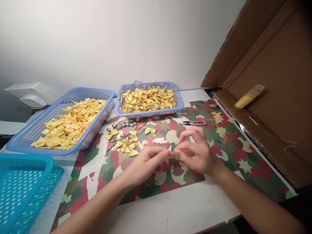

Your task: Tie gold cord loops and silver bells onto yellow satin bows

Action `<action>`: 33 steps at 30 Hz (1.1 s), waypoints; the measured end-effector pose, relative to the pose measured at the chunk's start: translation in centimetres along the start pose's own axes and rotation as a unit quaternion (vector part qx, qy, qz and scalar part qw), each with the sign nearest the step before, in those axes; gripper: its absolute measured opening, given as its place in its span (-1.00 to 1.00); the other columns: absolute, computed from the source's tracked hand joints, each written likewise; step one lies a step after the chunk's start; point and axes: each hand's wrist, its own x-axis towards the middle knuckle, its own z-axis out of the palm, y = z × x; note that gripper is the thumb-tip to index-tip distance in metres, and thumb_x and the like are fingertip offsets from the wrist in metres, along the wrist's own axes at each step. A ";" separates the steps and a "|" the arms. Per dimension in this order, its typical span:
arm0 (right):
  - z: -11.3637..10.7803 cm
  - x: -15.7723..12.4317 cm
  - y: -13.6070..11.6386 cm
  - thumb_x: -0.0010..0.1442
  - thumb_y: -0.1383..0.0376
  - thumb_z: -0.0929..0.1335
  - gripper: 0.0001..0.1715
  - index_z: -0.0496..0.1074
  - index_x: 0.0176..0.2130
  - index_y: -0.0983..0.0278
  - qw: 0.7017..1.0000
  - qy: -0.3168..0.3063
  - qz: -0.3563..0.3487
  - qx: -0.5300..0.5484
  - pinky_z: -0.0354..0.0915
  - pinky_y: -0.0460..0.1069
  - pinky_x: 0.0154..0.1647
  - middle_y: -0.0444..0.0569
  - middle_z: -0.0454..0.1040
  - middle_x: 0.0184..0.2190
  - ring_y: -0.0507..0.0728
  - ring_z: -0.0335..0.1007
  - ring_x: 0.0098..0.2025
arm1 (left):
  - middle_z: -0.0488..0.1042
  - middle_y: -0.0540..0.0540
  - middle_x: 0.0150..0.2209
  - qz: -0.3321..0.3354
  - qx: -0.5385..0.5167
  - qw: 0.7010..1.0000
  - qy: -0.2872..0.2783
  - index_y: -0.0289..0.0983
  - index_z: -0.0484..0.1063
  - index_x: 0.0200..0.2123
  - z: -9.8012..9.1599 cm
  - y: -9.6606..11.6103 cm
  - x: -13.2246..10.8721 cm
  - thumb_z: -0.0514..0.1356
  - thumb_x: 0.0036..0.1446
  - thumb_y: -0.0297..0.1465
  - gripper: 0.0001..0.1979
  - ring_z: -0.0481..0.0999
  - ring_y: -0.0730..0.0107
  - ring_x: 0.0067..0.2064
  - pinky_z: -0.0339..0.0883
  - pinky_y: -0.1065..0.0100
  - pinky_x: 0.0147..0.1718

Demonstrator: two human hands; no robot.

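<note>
- At the fingertips, over the middle of the patterned sheet [143, 191], the right hand [198, 151] pinches what looks like a thin strand [175, 151] between thumb and forefinger; its other fingers curl apart above.
- The left hand [149, 159] meets it there, thumb and forefinger together; whether they also grip the strand, I cannot tell.
- Toward the wearer, printed surface shows between the forearms down to the sheet's near edge, with a white tabletop [170, 208] beyond that edge.
- On the sheet's far left part lie loose yellow bows [125, 148], shiny round beads [123, 124] and gold cords.
- Snips [195, 123] lie on its far part, just beyond the right hand; printed surface runs from there to yellow trimmings [221, 130] near its right edge.
- A blue basket [149, 114] of corded bows borders its far edge; another blue basket [70, 151], heaped with bows, stands by its left edge.
- A teal basket [47, 162] sits left of it.
- Cardboard [273, 65] walls its right side.
</note>
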 end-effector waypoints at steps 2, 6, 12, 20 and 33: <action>-0.1 0.1 0.0 0.11 0.42 0.32 -0.82 0.46 -0.46 0.19 1.000 0.010 0.005 0.001 0.22 0.13 -0.13 -0.04 0.36 -0.33 0.17 0.22 -0.18 | 0.33 0.01 -0.62 -0.009 -0.101 0.993 0.069 -0.32 0.52 -0.37 -0.8 0.2 0.5 0.16 0.15 -0.17 -0.68 0.30 0.49 -0.58 0.17 0.48 -0.58; -0.3 0.3 0.3 0.09 0.43 0.32 -0.83 0.43 -0.48 0.21 0.999 0.037 0.003 -0.009 0.21 0.13 -0.13 -0.05 0.33 -0.33 0.16 0.24 -0.21 | 0.30 0.05 -0.58 0.010 -0.294 0.922 0.254 -0.29 0.29 -0.59 -3.0 1.0 1.3 0.19 0.03 -0.30 -0.76 0.22 0.60 -0.62 0.13 0.52 -0.65; -0.6 0.4 0.7 0.09 0.44 0.32 -0.82 0.44 -0.46 0.19 0.995 0.082 -0.007 -0.057 0.18 0.14 -0.15 -0.06 0.31 -0.34 0.16 0.24 -0.22 | 0.39 -0.04 -0.03 0.182 -0.062 0.862 0.470 -0.18 0.39 -0.20 -3.8 1.5 0.4 0.17 0.09 -0.39 -0.83 0.41 0.35 -0.04 0.33 0.41 -0.21; -0.8 0.0 -0.4 0.12 0.41 0.33 -0.84 0.46 -0.39 0.15 0.997 0.056 -0.037 -0.043 0.23 0.11 -0.19 -0.04 0.29 -0.31 0.17 0.19 -0.20 | 0.50 -0.09 -0.23 0.130 0.097 0.986 0.023 -0.20 0.48 -0.18 1.5 2.3 -1.4 0.12 0.23 -0.27 -0.80 0.45 0.27 -0.18 0.31 0.34 -0.23; 0.2 -0.3 -0.4 0.09 0.45 0.34 -0.84 0.41 -0.42 0.19 0.997 0.031 -0.059 -0.044 0.22 0.11 -0.15 -0.04 0.33 -0.31 0.17 0.18 -0.18 | 0.54 -0.10 -0.37 0.008 -0.162 0.975 0.151 -0.28 0.60 -0.37 1.7 0.4 0.2 0.30 0.04 -0.19 -0.74 0.22 0.56 -0.55 0.15 0.43 -0.54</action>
